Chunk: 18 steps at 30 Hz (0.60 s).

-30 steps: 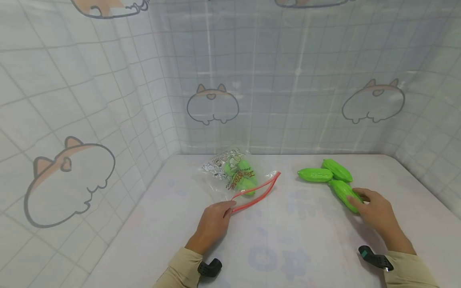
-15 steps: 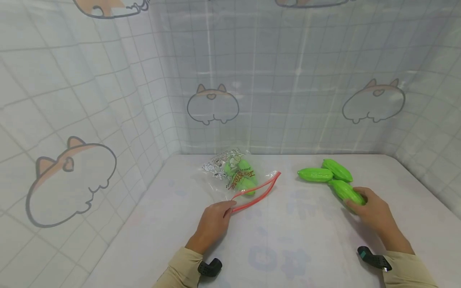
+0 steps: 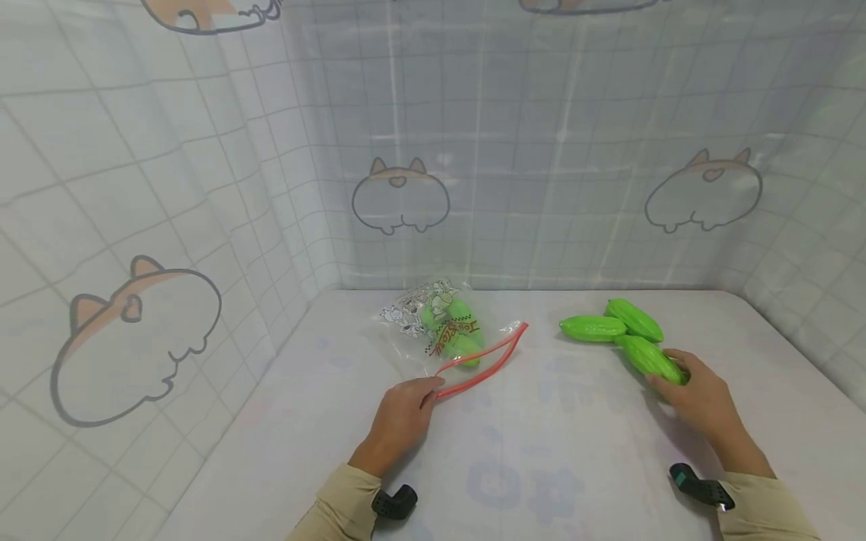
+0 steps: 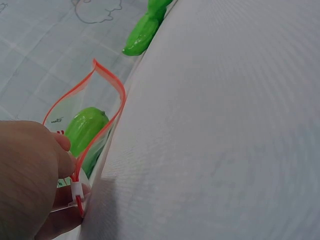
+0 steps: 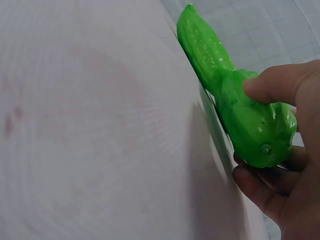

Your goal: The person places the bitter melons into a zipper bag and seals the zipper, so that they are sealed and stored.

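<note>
Pinching, in the head view, the near end of the red zip edge (image 3: 473,382) of a clear printed zip bag (image 3: 404,349) with the left hand (image 3: 401,417), thumb set against fingers. Resting left of centre on the white desk (image 3: 541,428), with green gourds (image 3: 464,349) showing through the film. Gripping the near end of a bright green bitter gourd (image 3: 641,353) with the right hand (image 3: 704,394), on the right part of the desk, thumb and fingers bent around it. Slanting away to the left, up to where a sideways gourd (image 3: 592,328) and a rear gourd (image 3: 634,320) lie together. Wearing beige sleeves (image 3: 338,503) and black wrist straps (image 3: 395,502).

Seen from the left wrist, closing thumb and fingers on the zip edge near a white slider (image 4: 76,191), with the bag's mouth gaping in a loop and green showing just inside.

Seen from the right wrist, pressing the thumb on top of the bitter gourd, with fingers curled underneath; overlapping another gourd beyond. Cannot tell whether fully clear of the desk.
</note>
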Tool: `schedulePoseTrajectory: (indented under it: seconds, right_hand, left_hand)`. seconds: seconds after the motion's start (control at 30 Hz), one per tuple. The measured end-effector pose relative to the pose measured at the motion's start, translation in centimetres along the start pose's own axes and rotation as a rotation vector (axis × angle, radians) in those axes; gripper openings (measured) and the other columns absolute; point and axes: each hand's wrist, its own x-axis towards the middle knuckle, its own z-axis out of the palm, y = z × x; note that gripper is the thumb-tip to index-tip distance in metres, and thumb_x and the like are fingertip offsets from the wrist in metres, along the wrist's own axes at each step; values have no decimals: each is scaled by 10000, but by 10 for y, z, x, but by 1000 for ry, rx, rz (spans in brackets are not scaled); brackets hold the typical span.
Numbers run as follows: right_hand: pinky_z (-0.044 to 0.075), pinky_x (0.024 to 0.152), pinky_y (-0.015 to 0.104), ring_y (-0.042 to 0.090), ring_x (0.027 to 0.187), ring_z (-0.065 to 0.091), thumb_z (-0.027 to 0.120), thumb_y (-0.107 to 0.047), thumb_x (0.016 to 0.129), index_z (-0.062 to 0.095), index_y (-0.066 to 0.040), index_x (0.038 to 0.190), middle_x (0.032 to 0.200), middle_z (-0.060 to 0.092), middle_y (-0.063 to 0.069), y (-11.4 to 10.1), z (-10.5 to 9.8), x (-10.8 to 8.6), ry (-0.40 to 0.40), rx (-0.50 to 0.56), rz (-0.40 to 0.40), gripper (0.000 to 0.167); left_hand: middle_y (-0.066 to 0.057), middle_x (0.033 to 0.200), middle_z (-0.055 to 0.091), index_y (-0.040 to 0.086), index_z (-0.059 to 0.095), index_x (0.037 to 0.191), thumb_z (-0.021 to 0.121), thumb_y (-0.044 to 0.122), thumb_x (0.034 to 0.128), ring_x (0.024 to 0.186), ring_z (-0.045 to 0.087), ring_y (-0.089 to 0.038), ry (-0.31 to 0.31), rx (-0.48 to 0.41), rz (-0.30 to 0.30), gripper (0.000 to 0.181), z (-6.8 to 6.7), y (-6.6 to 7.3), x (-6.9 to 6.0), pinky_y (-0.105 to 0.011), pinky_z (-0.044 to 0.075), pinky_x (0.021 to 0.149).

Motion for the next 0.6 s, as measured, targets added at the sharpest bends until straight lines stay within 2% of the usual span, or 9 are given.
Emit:
schedulePoseTrajectory:
  seconds: [0.27,0.6]
  right_hand:
    - [351,942,720,577,1252,382,607,-408,992,353,77,1474,1422,385,398,-5,1,-1,3,32,-11,729]
    - [302,975,741,607,1297,336,605,-354,994,395,60,1468,1446,365,403,-9,5,-1,13,93,-72,664]
  left_hand:
    - [-41,1098,742,112,759,1142,738,79,905,1023,702,-196,-12,1,-12,240,0,1,0,-402,561,889]
    - [-38,1103,741,114,758,1146,730,70,909,1030,700,-190,-5,-8,-3,243,1,-1,-1,-398,559,894]
